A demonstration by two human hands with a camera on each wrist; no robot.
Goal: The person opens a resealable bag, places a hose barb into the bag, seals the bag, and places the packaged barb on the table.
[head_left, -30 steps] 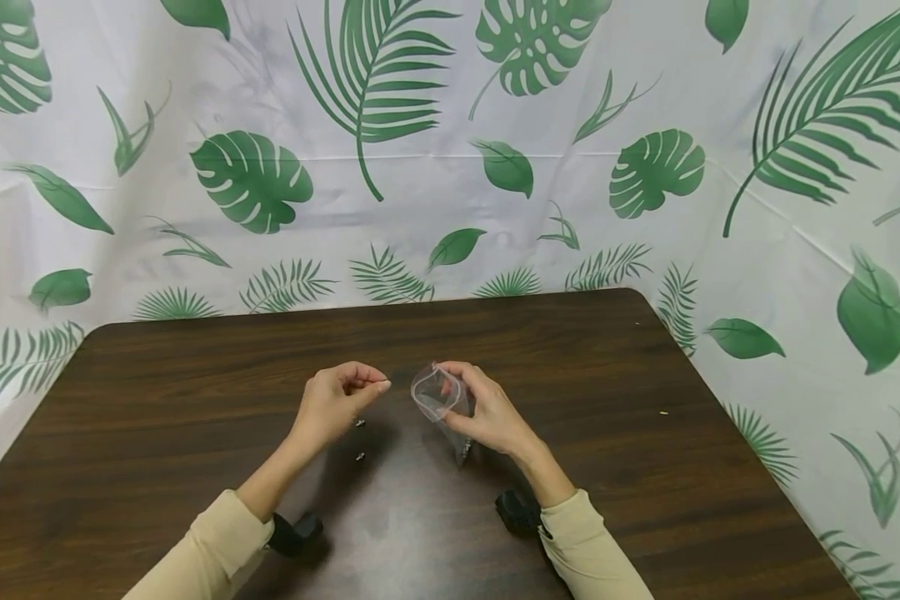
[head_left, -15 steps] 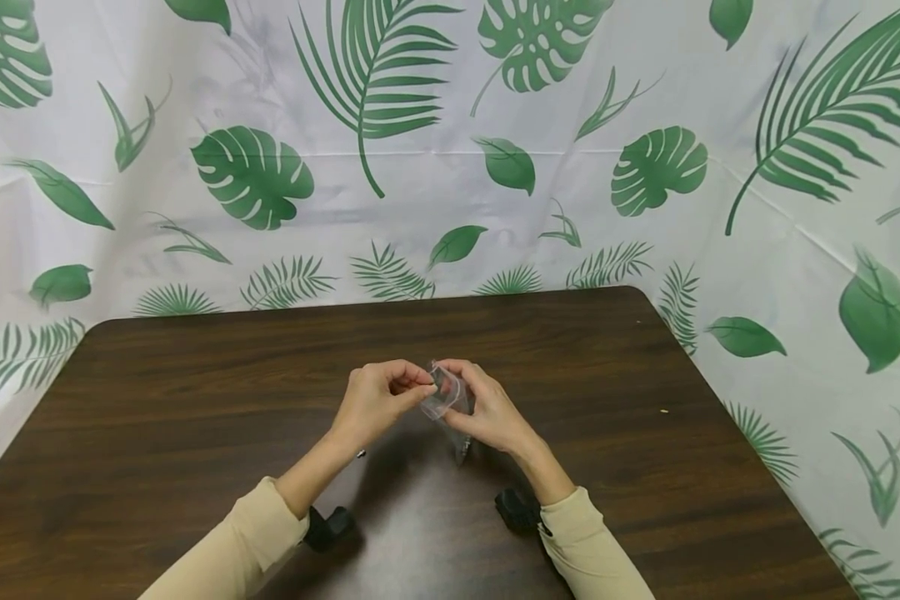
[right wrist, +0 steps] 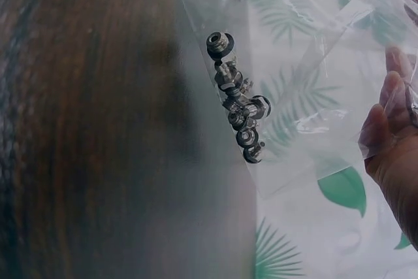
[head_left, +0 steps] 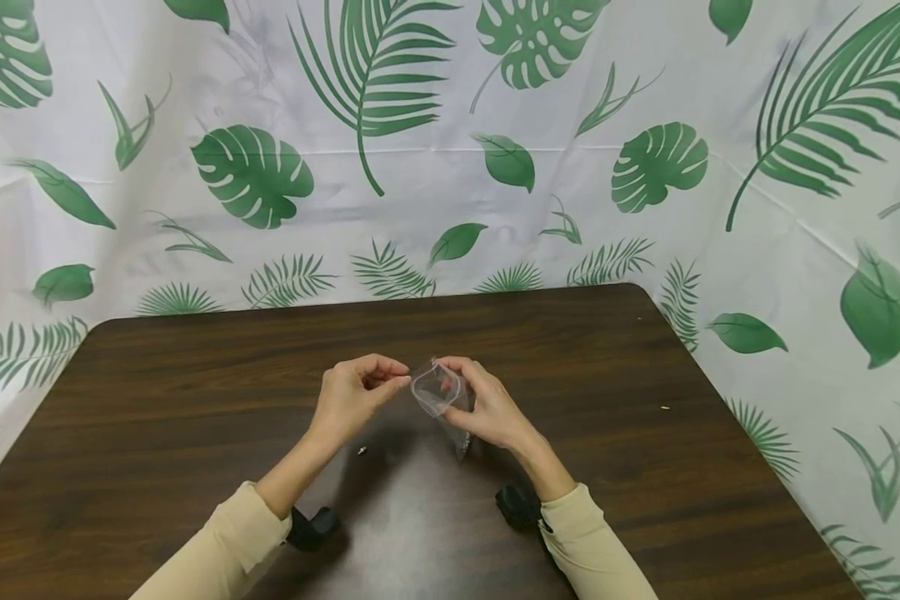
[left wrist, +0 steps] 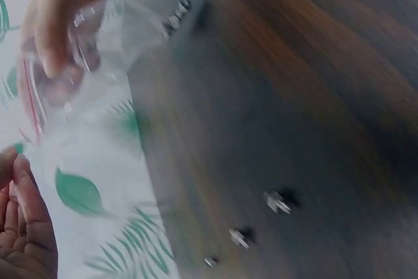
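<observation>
My right hand (head_left: 487,408) grips a clear zip bag (head_left: 437,390) by its rim, its mouth spread open toward the left. In the bag's bottom corner sit several small threaded metal fittings (right wrist: 238,106) with black rings, plain in the right wrist view. My left hand (head_left: 348,396) is just left of the bag's mouth, thumb and index fingertips close together with nothing visible between them. On the table below lie three more small metal fittings (left wrist: 277,202), seen in the left wrist view; one loose fitting (head_left: 362,450) shows in the head view.
The dark wood-grain table (head_left: 195,375) has a leaf-patterned white cloth (head_left: 435,183) hanging behind it and at its right. A tiny yellowish scrap (head_left: 664,407) lies on the table's right side. Black wrist cameras (head_left: 517,507) hang below both forearms.
My left hand moved right to the bag's mouth, its fingertips dipped there, then drew back left, fingertips slightly parted. My right hand and the bag stayed nearly in place.
</observation>
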